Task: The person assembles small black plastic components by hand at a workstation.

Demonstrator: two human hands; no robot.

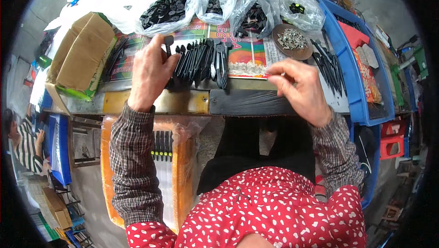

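My left hand (152, 72) is closed at the left end of a row of slim black plastic pieces (194, 62). Between its thumb and forefinger stands a black plastic piece with a rounded head (169, 40); the hand covers part of it. To the right, my right hand (299, 88) hovers over the front of the bench with thumb and forefinger pinched. Anything in that pinch is too small to make out. Close to its fingertips lies a strip of small pale bits (247, 68). Beyond it sits a round brown dish (305, 54) of small metal fasteners (291, 39).
Clear plastic bags (212, 17) of black parts line the back. An opened cardboard box (82, 58) stands left, a blue tray (382, 90) right. More long black pieces (329, 67) lie beside the tray. An orange crate (109, 175) is below the bench edge. Another person (27, 140) is far left.
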